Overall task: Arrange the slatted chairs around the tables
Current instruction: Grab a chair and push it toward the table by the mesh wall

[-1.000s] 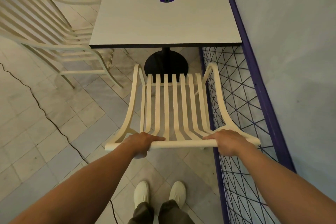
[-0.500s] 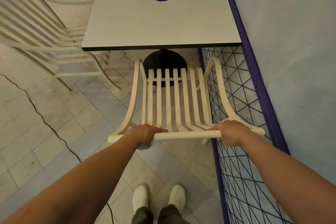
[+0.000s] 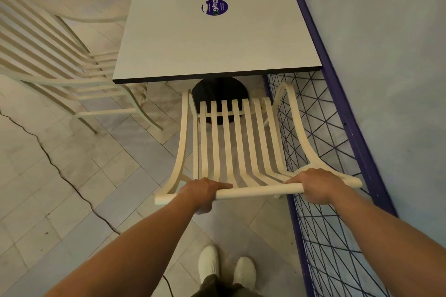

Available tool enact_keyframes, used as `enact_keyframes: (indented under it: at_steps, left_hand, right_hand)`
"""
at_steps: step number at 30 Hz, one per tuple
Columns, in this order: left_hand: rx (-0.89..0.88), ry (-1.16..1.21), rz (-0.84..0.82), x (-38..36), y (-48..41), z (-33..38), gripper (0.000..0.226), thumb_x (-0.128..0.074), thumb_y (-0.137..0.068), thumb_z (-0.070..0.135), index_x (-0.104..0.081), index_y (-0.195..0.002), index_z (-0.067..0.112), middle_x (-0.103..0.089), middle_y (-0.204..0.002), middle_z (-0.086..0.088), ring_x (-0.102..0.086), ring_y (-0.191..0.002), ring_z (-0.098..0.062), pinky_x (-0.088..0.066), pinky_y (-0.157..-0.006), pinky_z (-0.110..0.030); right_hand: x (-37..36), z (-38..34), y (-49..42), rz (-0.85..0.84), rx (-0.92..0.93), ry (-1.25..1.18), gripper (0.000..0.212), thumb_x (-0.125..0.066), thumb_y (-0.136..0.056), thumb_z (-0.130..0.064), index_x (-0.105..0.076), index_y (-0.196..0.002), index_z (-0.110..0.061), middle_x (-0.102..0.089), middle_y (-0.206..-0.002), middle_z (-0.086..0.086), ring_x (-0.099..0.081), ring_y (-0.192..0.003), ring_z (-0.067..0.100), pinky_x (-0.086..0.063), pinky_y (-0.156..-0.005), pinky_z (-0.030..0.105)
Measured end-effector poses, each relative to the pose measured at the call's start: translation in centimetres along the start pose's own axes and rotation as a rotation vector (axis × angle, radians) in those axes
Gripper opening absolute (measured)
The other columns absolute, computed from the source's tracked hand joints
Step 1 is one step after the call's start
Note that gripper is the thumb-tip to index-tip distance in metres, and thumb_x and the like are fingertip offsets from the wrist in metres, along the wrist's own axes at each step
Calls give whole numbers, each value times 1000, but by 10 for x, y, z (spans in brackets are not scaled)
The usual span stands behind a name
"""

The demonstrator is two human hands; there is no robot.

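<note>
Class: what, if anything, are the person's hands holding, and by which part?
Both hands hold the slatted chair by the top rail of its back: the left hand near the rail's left end, the right hand near its right end.

slatted chair point(image 3: 255, 191) | slid slightly forward toward the worktop point(image 3: 217, 43) | front slat ends moved further over the black pedestal base point(image 3: 219, 89)

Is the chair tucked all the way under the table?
No, the chair has nearly its whole seat in front of the table edge.

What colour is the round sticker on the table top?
Purple, with white lettering: round sticker, head view.
</note>
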State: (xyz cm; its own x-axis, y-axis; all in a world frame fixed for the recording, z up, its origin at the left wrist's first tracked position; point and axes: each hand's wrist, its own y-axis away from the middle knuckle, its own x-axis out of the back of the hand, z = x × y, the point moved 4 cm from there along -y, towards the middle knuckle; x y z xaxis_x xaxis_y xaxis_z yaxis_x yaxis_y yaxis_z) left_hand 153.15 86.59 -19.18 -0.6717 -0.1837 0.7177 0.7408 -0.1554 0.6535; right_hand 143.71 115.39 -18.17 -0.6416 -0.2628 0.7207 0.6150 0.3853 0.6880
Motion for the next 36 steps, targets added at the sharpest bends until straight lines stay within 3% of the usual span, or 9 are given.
enact_keyframes:
  at_steps: [13,25,32,36]
  left_hand:
    - [11,18,-10,0,-10,-4,81,-67,-90,9,-33,-147,55,-59,-126,3,-61,-106,-22,-54,-93,-40]
    - [25,41,-44,-19,7,10,82,-69,-89,8,-33,-149,51,-57,-133,0,-59,-116,-26,-50,-99,-39]
    - [4,35,-152,-21,19,16,90,-68,-86,9,-24,-151,52,-50,-139,-1,-53,-121,-27,-48,-98,-40]
    - [24,-12,-103,-26,25,3,94,-71,-87,10,-19,-150,56,-51,-143,0,-55,-123,-27,-51,-99,-42]
  right_hand:
    - [6,3,-5,-44,1,-8,67,-56,-85,-10,-48,-134,-55,-56,-100,-9,-52,-80,13,-41,-68,28]
    - [-19,4,13,-86,25,-43,72,-56,-84,-6,-44,-139,-52,-51,-99,-9,-52,-86,14,-47,-79,30]
    - [-30,11,22,-95,10,-52,75,-57,-81,-12,-39,-139,-58,-59,-121,-6,-55,-99,16,-50,-85,33]
    - [-27,14,21,-145,38,-113,78,-60,-78,-21,-33,-140,-60,-57,-127,-5,-55,-99,14,-49,-84,29]
